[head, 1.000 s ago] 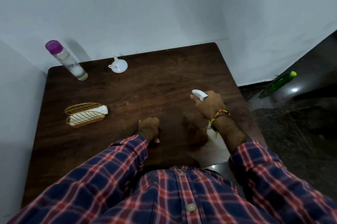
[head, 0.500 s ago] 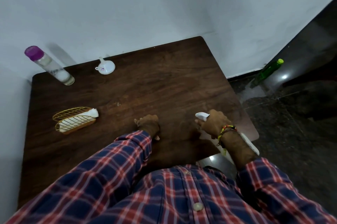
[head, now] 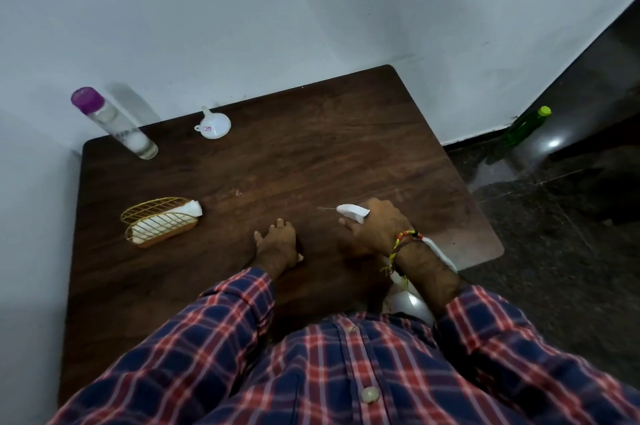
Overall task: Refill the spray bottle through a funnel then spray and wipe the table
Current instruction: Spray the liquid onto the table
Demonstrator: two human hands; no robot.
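- 2 hands show over the dark wooden table point(head: 311, 154), and we take the table as our landmark.
- Our right hand point(head: 377, 230) is clenched around the white spray bottle point(head: 351, 210) above the table's near right part; the nozzle points toward the table's middle, and the bottle's body is mostly hidden behind the wrist.
- Our left hand point(head: 277, 244) rests on the table near its front edge, fingers loosely spread and grasping nothing.
- 1 white funnel point(head: 214, 123) lies near the table's far edge, spout tilted toward the wall.
- 1 clear bottle with a purple cap point(head: 114, 123) stands at the table's far left corner.
- 1 gold wire holder point(head: 159, 220) with white tissues sits on the table's left side.
- 1 green bottle point(head: 526, 127) stands on the floor beyond the table's right side, by the wall.
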